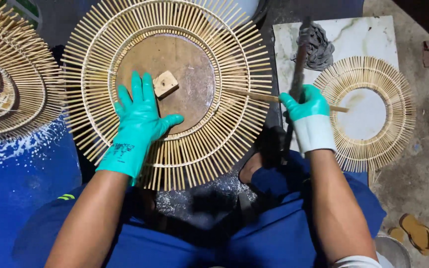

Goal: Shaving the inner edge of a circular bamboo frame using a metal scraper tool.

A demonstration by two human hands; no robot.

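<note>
My left hand [137,121] lies flat, fingers spread, on the big bamboo sunburst frame [167,92]; right hand [310,116] grips a thin bamboo stick [254,95] and a dark blade [298,64]; small wooden block [165,83] just beside left fingers.

Large round bamboo-stick sunburst frame [167,94] lies flat around brown disc [175,74]; thin bamboo stick [254,95] pokes out its right edge.

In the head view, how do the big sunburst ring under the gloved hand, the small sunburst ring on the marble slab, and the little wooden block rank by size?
Largest to smallest:
1. Big sunburst ring
2. Small sunburst ring, though it may lie farther from the camera
3. Wooden block
</note>
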